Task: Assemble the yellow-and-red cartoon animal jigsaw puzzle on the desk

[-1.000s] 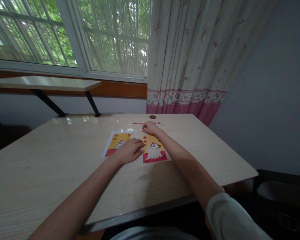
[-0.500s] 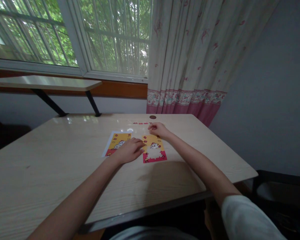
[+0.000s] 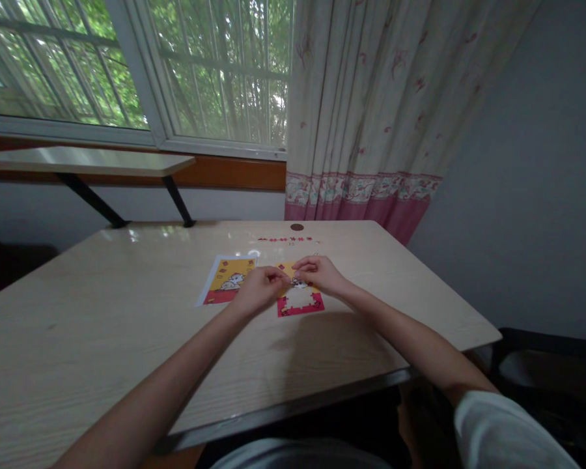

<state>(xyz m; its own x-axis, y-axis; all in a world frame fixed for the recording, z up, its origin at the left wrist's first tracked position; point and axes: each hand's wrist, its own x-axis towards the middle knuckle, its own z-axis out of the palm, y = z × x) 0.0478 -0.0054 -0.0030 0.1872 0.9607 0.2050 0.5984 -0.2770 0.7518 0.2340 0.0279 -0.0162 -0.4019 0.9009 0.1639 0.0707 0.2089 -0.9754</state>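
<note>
A partly filled jigsaw board (image 3: 300, 303), yellow on top with a red lower edge and a white gap, lies mid-table. My left hand (image 3: 256, 291) rests at its left edge, fingers curled, fingertips pressing on the board. My right hand (image 3: 321, 273) hovers over the board's upper part in a pinch; what it holds is too small to make out. The fingertips of both hands nearly meet above the cartoon figure. A row of small red pieces (image 3: 286, 240) lies farther back on the wooden table (image 3: 102, 326).
A printed picture of the same design (image 3: 227, 279) lies just left of the board. A brown round cap (image 3: 297, 227) sits near the table's far edge. Behind are a window, a wall shelf (image 3: 88, 161) and a pink-hemmed curtain (image 3: 366, 117). The table's right edge is close.
My right hand has drawn back from the row of red pieces to the board, fingers pinched. My left hand has lifted slightly and turned its fingertips toward the right hand.
</note>
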